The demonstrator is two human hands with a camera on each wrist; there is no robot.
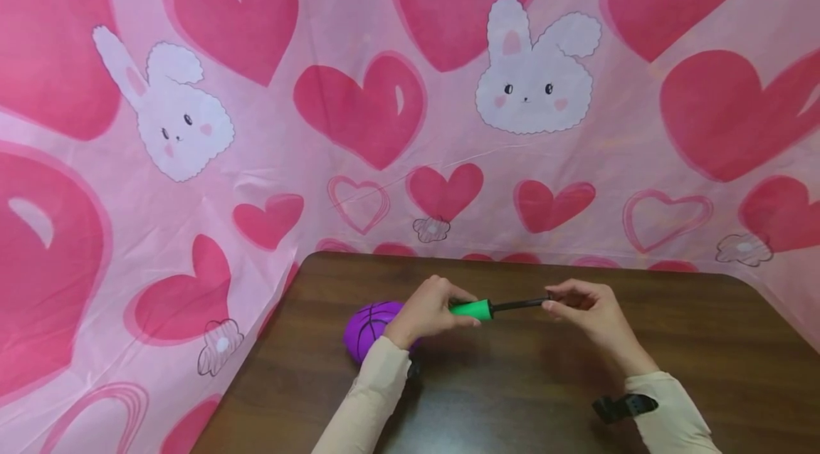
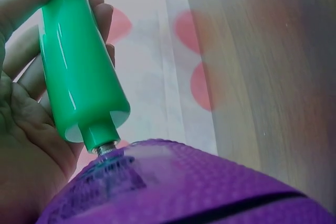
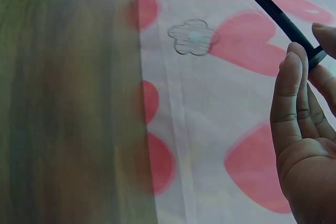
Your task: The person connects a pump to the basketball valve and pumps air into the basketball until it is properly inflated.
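Observation:
My left hand (image 1: 430,308) grips the green barrel of a hand pump (image 1: 472,309), its fingers and thumb wrapped around it. In the left wrist view, a metal needle at the end of the green pump (image 2: 86,72) meets the surface of a purple ball (image 2: 210,192) with black lines. The ball (image 1: 366,329) sits on the table, partly behind my left hand and wrist. The pump's black rod (image 1: 519,304) is drawn out to the right. My right hand (image 1: 592,308) pinches the handle end of the rod (image 3: 275,11) between thumb and fingers.
A brown wooden table (image 1: 500,397) with rounded corners lies beneath my hands. Pink cloth (image 1: 448,148) printed with hearts and rabbits hangs behind it and along the left side. A black strap (image 1: 624,408) is on my right wrist.

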